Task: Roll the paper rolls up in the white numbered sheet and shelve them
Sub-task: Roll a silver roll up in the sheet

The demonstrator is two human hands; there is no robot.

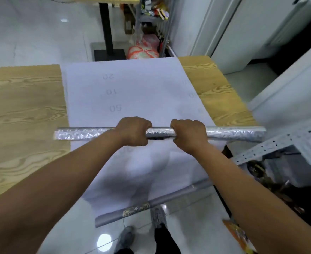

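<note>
Pale floor tiles (41,33) and a wood-grain table (22,107) set the scene in a cramped workroom, with perforated metal shelving (279,142) just beside the table's right end. A white numbered sheet (132,85) lies across the table and spills over the near edge toward the person's feet. Across it, at right angles, lies a silver foil roll (233,133), both ends reaching past the sheet's sides. The left hand (132,132) and right hand (188,136) are clenched around it from above, close together near its middle.

A second, grey roll (132,210) with a gold pattern hangs low at the sheet's drooping end (whether it is wrapped into the sheet or merely caught against it cannot be told).

The silver roll looks light and stiff along its length, yet probably hollow and easy to dent. Its embossed foil skin is likely slick, so a full wrap of the fingers suits it better than a pinch. The sheet appears thin and floppy, apt to slide or skew. For rolling, a wider hold, nearer the sheet's edges, should help the wrap run square.
</note>
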